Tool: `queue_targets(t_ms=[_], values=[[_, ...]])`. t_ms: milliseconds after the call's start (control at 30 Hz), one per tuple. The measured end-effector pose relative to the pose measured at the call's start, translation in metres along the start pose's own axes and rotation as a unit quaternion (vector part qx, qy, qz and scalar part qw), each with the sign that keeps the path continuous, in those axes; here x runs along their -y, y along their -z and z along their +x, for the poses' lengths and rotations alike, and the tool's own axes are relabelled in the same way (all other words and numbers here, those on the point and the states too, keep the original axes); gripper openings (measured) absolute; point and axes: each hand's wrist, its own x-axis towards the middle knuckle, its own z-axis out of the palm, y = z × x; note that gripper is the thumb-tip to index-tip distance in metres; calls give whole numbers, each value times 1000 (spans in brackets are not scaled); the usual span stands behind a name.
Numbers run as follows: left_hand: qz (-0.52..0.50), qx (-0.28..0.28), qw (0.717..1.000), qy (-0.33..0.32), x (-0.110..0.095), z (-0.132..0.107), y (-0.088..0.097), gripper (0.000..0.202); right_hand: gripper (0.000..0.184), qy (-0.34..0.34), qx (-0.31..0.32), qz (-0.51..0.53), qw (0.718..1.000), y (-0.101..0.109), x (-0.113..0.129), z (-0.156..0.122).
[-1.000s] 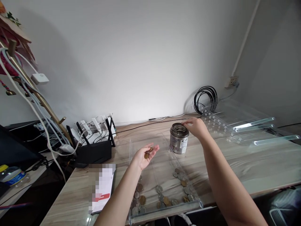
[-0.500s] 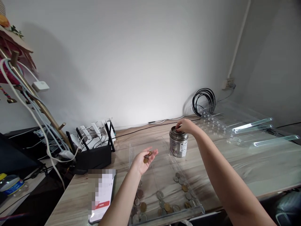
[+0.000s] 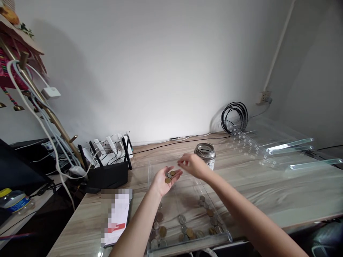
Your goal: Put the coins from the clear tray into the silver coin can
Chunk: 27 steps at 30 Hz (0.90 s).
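Observation:
My left hand [image 3: 164, 181] is held palm up above a clear acrylic tray, cupping several gold and silver coins [image 3: 172, 173]. Just right of those coins hovers my right hand [image 3: 193, 165], thumb and fingers curled into a pinch; no coin shows between the tips. Behind that hand a metal tin [image 3: 205, 151] stands upright on the desk, with a slot in its lid and its lower part covered by my hand. Inside the clear tray [image 3: 187, 200], several loose coins [image 3: 189, 233] lie towards the near end and along both sides.
A phone [image 3: 118, 217] lies left of my forearm. Behind it are a black router [image 3: 108, 176] and a power strip with white plugs. Clear acrylic pieces [image 3: 289, 146] and a coil of black cable [image 3: 234, 116] occupy the right back. White cables hang from a stand at left.
My right hand has left the tin's lid and come left and down beside my left palm. The slot in the lid now shows. My left hand stays nearly in place with its coins.

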Motion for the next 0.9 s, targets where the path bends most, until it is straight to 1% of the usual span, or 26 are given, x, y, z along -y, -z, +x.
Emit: queue_targets(t_ms=[33,67,133,167,233,267,333,367,400,433,467,500,567,633,833,900], values=[[-1,2,1000,-1,0,1,1,22,20,16,44,18,999,-12,6,-1],[2,3,1000,-2,1,2,1,22,19,23,71,27,997,-23,10,-2],[15,6,1000,-1,2,4,2,18,16,18,91,40,995,-36,14,-2],[20,9,1000,1,2,4,1,17,15,10,89,48,995,-38,13,-2],[21,11,1000,9,2,2,0,18,14,-10,60,65,996,-29,8,0],[19,11,1000,13,1,1,0,19,15,-25,30,67,997,-20,3,1],[16,9,1000,19,0,-2,-1,21,21,-78,-59,37,995,6,-9,4],[17,9,1000,21,0,-3,-2,21,23,-113,-102,5,988,20,-17,5],[19,9,1000,20,-1,-4,-2,22,25,-151,-131,-42,979,33,-25,6],[21,10,1000,18,-1,-4,-2,23,24,-184,-135,-89,970,45,-32,7],[22,10,1000,16,-2,-4,-2,23,22,-212,-119,-136,960,55,-38,9],[24,7,1000,14,-2,-4,-2,24,20,-233,-87,-174,953,62,-43,10],[27,2,1000,12,-2,-4,-1,26,18,-255,-19,-221,941,68,-48,11],[30,0,999,11,-2,-3,-1,27,18,-262,10,-242,934,67,-48,12],[21,6,1000,3,-3,-2,1,27,21,-275,2,-250,928,63,-42,15],[7,15,1000,-1,-3,-3,1,27,23,-248,-52,-241,937,58,-33,11]])
